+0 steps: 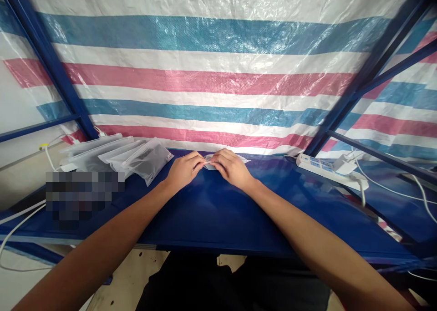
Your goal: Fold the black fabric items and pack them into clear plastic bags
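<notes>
My left hand (184,169) and my right hand (232,167) meet at the far middle of a blue table (211,211). Both pinch a small clear plastic bag (210,162) that lies flat on the table between them. The fingers of each hand are curled onto the bag's edge. Most of the bag is hidden under my fingers; a corner pokes out to the right by the striped tarp.
A fanned row of frosted plastic bags (119,155) lies at the left of the table. A white power strip (324,166) with plugs and white cables sits at the right. A striped tarp (211,74) and blue frame bars close the back and sides.
</notes>
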`<state>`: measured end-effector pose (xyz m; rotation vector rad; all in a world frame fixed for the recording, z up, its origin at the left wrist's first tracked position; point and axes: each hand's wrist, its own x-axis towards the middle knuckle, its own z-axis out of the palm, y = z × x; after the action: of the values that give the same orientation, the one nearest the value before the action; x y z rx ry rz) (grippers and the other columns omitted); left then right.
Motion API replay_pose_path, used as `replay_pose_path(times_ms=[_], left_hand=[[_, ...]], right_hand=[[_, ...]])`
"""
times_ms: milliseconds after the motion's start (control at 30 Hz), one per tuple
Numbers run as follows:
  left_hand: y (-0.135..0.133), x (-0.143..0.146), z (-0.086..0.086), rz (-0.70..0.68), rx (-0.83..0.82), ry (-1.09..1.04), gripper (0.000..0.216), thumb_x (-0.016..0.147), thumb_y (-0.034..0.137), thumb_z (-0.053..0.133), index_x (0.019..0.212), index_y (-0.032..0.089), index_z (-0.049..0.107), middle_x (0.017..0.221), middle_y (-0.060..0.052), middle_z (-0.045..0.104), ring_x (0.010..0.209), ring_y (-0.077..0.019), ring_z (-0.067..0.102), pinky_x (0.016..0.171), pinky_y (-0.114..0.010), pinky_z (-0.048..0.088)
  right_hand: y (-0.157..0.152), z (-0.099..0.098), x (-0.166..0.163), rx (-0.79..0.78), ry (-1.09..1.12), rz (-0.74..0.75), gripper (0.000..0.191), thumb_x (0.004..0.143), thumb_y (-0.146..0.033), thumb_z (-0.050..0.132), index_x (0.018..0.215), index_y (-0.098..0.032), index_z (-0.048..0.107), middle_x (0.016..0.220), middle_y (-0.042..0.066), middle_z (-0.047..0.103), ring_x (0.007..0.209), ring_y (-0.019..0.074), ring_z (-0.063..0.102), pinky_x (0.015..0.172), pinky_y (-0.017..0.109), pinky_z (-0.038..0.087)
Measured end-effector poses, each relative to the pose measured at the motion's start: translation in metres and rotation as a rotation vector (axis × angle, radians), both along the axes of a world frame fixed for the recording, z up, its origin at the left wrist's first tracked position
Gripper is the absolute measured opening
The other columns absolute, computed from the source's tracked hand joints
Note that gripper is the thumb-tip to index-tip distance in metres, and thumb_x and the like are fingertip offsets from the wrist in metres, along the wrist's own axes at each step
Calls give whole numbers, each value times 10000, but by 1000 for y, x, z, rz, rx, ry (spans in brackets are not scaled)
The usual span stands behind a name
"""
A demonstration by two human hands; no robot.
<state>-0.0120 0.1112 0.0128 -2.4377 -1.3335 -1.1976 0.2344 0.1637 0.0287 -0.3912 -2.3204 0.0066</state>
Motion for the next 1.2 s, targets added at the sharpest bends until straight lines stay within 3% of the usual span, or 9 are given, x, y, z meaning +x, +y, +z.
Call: replay_pose_path(times_ms=[233,333,500,700,800,900,1100,1200], left_hand=[[3,-41,11,165,33,-210,264,1099,399,608,1050,223,799,1065,-52,796,933,-198,738,733,-292,562],[1,-46,8,108,6,-225,284,1104,399,607,1114,229,834,1147,-51,822,998,-208,767,771,-293,598],[2,-39,1,-4,39,-172,310,1117,408,593,1233,272,846,1256,-42,821,1133,-241,770,1004,-366,611],[3,-36,-2,-61,42,-121,349,1132,430,552,1335,314,811,1299,-48,802,1159,-256,759,1026,-415,610],[4,-37,-3,-86,48,-97,347,1138,417,541,1333,320,811,1316,-48,793,1168,-250,751,1036,-416,607],[4,-36,-5,-117,48,-78,343,1137,400,547,1352,322,802,1315,-50,787,1182,-248,743,1040,-406,605],[-1,-22,-6,-239,40,-68,299,1120,360,605,1330,314,812,1301,-65,777,1214,-253,720,1053,-405,589],[-2,-16,-6,-268,49,-65,289,1113,330,621,1331,321,810,1306,-65,774,1218,-257,705,1043,-417,583]], right_hand=[[41,1,46,5,68,-171,227,1143,-369,502,1169,-242,687,1098,130,713,1055,321,678,945,506,581],[43,-6,48,-74,87,-163,198,1139,-347,505,1168,-235,666,1084,116,695,1000,292,693,892,463,594],[22,-4,32,-96,56,-104,197,1113,-367,581,1239,-235,656,1154,117,705,1048,289,706,948,460,600],[5,0,18,-42,-72,-88,299,1132,-288,519,1390,-272,669,1363,139,649,1220,295,694,1013,454,615],[1,-5,12,-19,-129,-198,348,1128,-284,513,1443,-273,660,1481,151,593,1324,330,660,1027,486,625],[1,-8,9,-66,-123,-308,427,1115,-314,557,1540,-278,585,1487,143,610,1305,335,673,1002,492,642],[5,-7,11,-70,-233,-311,492,1004,-367,762,1463,-241,638,1587,160,554,1395,382,597,1117,562,562],[3,-6,8,-70,-271,-338,460,986,-382,787,1394,-204,668,1558,178,579,1322,386,619,1109,569,539]])
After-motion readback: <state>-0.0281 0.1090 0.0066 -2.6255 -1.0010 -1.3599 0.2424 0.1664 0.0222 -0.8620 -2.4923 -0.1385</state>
